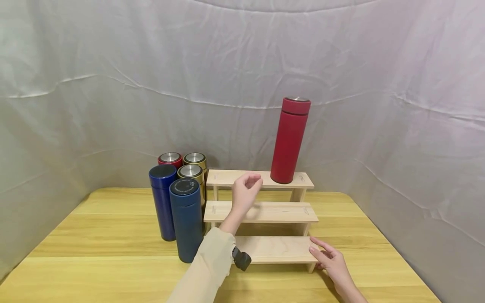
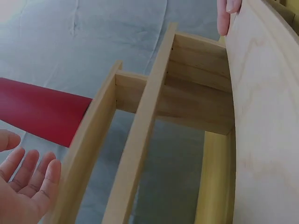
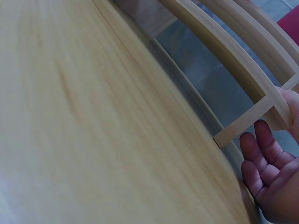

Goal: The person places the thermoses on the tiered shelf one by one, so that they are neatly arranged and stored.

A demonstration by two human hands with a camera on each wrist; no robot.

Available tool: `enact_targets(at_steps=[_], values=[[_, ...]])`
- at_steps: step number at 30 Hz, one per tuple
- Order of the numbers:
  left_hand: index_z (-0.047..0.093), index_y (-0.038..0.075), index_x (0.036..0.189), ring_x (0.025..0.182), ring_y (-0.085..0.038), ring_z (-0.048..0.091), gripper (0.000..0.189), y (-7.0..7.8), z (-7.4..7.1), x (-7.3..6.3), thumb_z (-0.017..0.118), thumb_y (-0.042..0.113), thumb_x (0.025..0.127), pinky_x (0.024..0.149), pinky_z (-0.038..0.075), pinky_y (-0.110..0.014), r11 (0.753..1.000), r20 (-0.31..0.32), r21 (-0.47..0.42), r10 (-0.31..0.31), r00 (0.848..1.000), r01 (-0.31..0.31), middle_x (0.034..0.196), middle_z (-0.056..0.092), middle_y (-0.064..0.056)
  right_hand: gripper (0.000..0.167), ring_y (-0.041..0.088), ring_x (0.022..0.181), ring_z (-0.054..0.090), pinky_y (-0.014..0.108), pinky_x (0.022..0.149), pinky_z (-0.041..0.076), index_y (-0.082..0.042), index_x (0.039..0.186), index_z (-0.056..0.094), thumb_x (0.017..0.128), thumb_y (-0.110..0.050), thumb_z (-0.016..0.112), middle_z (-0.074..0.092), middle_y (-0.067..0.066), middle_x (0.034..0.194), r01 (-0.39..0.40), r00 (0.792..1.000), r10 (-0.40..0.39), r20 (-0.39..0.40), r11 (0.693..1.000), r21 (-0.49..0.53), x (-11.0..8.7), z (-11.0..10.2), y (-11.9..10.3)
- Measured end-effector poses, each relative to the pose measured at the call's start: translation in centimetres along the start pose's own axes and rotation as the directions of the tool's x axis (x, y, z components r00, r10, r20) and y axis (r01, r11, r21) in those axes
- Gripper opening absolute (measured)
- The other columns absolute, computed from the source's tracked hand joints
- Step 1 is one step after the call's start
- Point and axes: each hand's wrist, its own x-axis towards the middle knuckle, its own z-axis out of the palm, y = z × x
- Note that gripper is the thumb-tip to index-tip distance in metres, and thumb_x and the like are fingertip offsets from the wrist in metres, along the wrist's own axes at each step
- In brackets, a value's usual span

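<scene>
You have the red bottle (image 1: pixel 289 143) standing on the top board of the wooden stand (image 1: pixel 278 248), toward its right end. Your left grip (image 1: pixel 246 193) is over the stand, in front of that top board and left of the bottle, with a small gap between them; its fingers are loosely bent, about half wide, and hold nothing. A black device (image 1: pixel 241 258) at your left wrist shows in front of the stand's lowest board. Your right grip (image 1: pixel 333 263) is narrow, holding the right end of the stand's lowest board, thumb and forefinger on the wood and the other fingers curled below. Left of the stand you have five more bottles grouped upright: a slate-blue bottle (image 1: pixel 187 229), a bright blue bottle (image 1: pixel 164 208), a front gold bottle (image 1: pixel 201 180), a rear gold bottle (image 1: pixel 195 158) and a second red bottle (image 1: pixel 170 158), some partly hidden. The stand rests on the wood-grain surface (image 1: pixel 113 244); a pale grey cloth (image 1: pixel 189 63) hangs behind it.
</scene>
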Motion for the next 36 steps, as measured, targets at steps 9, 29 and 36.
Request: enact_targets(at_steps=[9,29,36], values=[[0.064,-0.006,0.089,0.071,-0.018,0.059,0.013,1.2,-0.8,-1.3,0.062,0.004,0.081,0.065,0.047,-0.024,0.999,0.059,0.029,0.026,0.998,-0.027,0.082,0.065,-0.012,0.039,0.009,0.061,0.053,0.024,0.052,0.046,0.004,0.117,0.055,0.082,-0.011,0.064,0.063,0.0,0.081,0.024,1.0,-0.024,-0.017,1.0,-0.008,0.0,0.0,0.1],[0.063,-0.005,0.09,0.07,-0.024,0.059,0.01,1.6,-3.7,-4.6,0.061,0.0,0.082,0.056,0.048,-0.021,0.998,0.147,0.021,-0.054,0.988,0.051,0.082,0.063,-0.016,0.041,0.01,0.06,0.054,0.023,0.052,0.046,0.003,0.119,0.053,0.082,-0.012,0.064,0.063,0.002,0.081,-0.001,1.0,0.001,-0.01,1.0,0.003,0.1,0.1,0.3],[0.065,-0.001,0.091,0.074,-0.016,0.058,0.014,1.7,-4.8,-5.9,0.063,0.011,0.083,0.06,0.048,-0.023,0.997,0.156,0.077,-0.036,0.987,0.024,0.082,0.064,-0.007,0.042,0.01,0.061,0.054,0.024,0.053,0.046,0.003,0.12,0.053,0.082,-0.014,0.064,0.063,0.003,0.083,-0.007,1.0,0.007,-0.008,1.0,-0.001,0.1,0.1,0.3]])
